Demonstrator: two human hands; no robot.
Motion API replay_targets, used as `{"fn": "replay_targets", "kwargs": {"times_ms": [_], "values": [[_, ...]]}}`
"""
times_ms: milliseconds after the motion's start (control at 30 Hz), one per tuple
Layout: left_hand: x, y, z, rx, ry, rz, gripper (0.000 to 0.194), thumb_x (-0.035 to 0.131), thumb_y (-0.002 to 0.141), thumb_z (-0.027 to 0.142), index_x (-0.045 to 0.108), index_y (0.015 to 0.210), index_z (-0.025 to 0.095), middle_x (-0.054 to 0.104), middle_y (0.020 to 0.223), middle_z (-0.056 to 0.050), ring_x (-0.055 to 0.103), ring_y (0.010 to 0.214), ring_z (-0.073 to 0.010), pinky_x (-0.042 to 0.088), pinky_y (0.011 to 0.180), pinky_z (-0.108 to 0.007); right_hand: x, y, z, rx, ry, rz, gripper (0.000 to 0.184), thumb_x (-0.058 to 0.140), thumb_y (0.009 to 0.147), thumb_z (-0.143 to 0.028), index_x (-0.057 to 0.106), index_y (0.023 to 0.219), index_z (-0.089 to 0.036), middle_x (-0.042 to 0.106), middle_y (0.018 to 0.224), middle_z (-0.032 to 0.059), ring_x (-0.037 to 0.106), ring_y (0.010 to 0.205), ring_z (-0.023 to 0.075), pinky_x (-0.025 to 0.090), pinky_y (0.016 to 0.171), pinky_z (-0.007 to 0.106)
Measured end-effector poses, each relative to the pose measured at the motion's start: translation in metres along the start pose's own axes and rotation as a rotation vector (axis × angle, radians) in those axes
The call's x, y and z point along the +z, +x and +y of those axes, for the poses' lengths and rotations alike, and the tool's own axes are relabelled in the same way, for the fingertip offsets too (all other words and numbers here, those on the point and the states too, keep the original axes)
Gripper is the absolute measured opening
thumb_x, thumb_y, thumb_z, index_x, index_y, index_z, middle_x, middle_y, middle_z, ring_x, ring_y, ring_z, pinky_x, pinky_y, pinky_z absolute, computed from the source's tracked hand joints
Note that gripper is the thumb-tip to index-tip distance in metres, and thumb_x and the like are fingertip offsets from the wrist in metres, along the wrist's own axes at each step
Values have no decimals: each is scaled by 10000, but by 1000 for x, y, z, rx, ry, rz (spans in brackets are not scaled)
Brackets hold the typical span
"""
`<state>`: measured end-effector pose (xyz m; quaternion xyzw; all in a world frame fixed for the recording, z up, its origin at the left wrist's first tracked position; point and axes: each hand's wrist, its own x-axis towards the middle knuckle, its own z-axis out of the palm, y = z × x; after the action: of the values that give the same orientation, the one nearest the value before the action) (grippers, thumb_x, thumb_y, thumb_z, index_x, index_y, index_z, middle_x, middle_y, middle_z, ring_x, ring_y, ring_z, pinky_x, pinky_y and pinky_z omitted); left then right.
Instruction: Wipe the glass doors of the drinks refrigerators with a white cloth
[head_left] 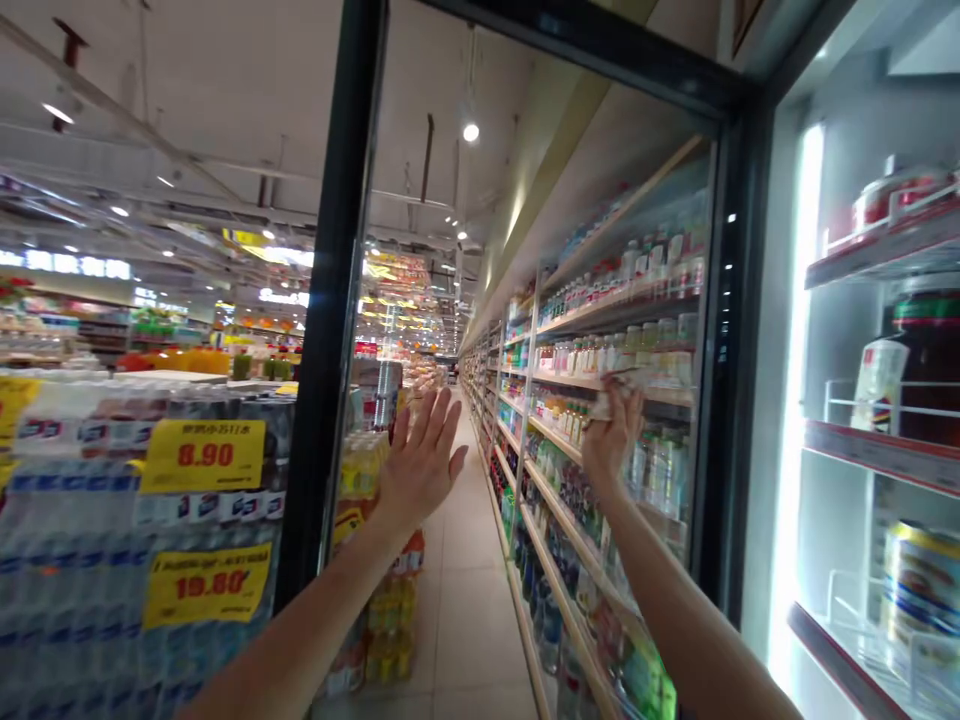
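A glass door (pixel 480 270) in a black frame (pixel 330 290) stands swung out in front of me. My left hand (pixel 424 455) lies flat against the glass, fingers stretched and slightly spread, holding nothing. My right hand (pixel 611 445) is raised to the pane farther right, near the hinge side. Its fingers are bent round a crumpled pale cloth (pixel 601 405), which is pressed to the glass. The cloth is partly hidden by the fingers and slightly blurred.
Right of the door is a lit cooler with wire-fronted shelves (pixel 885 455) and a yellow-topped can (pixel 922 590). Long bottle shelves (pixel 570 450) and a tiled aisle (pixel 457 540) show through the glass. Stacked bottle packs with a yellow price sign (pixel 202 455) stand left.
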<state>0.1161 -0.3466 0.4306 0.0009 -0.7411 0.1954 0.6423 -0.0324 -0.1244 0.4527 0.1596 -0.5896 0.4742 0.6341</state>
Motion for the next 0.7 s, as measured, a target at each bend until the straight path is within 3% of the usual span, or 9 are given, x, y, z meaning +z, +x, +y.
{"fn": "replay_targets", "kwargs": {"times_ms": [100, 200, 267, 367, 467, 533, 600, 700], "values": [[1, -1, -1, 8, 2, 8, 634, 408, 901, 367, 154, 1443, 158, 267, 1472, -91, 209, 1382, -242, 168, 1120, -454, 15, -52, -47, -373, 91, -177, 266, 434, 832, -243, 624, 1010, -194, 385, 1427, 98, 242, 1377, 243, 217, 1097, 516], [1, -2, -1, 2, 3, -3, 619, 411, 899, 377, 195, 1435, 156, 273, 1471, -90, 206, 1383, -239, 164, 1122, -450, 17, -80, -57, -505, 125, -163, 118, 510, 813, -226, 617, 778, -191, 488, 1350, 75, 312, 1347, 220, 238, 1099, 473], [1, -2, -2, -2, 7, -13, 601, 403, 903, 375, 215, 1430, 158, 278, 1469, -86, 211, 1382, -237, 160, 1124, -448, 8, -76, -38, -427, 143, -123, 99, 523, 793, -219, 590, 730, -182, 531, 1298, 93, 384, 1301, 220, 305, 1066, 457], [1, -2, -2, -4, 13, -25, 584, 390, 907, 363, 223, 1428, 158, 265, 1473, -85, 214, 1381, -238, 156, 1127, -454, -15, -44, 7, -68, 130, 11, 107, 499, 750, -232, 581, 790, -176, 591, 1183, 120, 544, 1118, 212, 458, 911, 382], [0, -2, -1, -4, 9, -25, 582, 385, 908, 356, 216, 1430, 162, 257, 1476, -90, 203, 1384, -238, 150, 1130, -462, -36, -3, 41, 205, 51, 224, 381, 469, 712, -229, 546, 1074, -137, 594, 1123, 138, 580, 1014, 217, 473, 866, 388], [-1, -2, -1, -6, 0, -24, 582, 383, 908, 354, 211, 1432, 165, 259, 1476, -88, 190, 1387, -234, 146, 1133, -461, -41, 16, 47, 171, 20, 233, 539, 447, 700, -198, 468, 1231, -108, 565, 1182, 153, 549, 1080, 232, 434, 938, 420], [-2, -2, 0, -11, -7, -31, 583, 384, 908, 351, 211, 1432, 164, 257, 1478, -83, 181, 1390, -229, 145, 1135, -456, -35, 18, 37, 64, 0, 137, 571, 409, 721, -172, 443, 1287, -108, 520, 1270, 154, 490, 1179, 236, 385, 1006, 439], [-3, -2, 1, -7, -11, -28, 582, 388, 906, 347, 220, 1429, 154, 261, 1476, -88, 180, 1390, -232, 145, 1134, -454, -10, -14, -7, -93, -23, -38, 512, 332, 815, -184, 434, 1310, -98, 413, 1383, 174, 318, 1332, 256, 288, 1067, 514]]}}
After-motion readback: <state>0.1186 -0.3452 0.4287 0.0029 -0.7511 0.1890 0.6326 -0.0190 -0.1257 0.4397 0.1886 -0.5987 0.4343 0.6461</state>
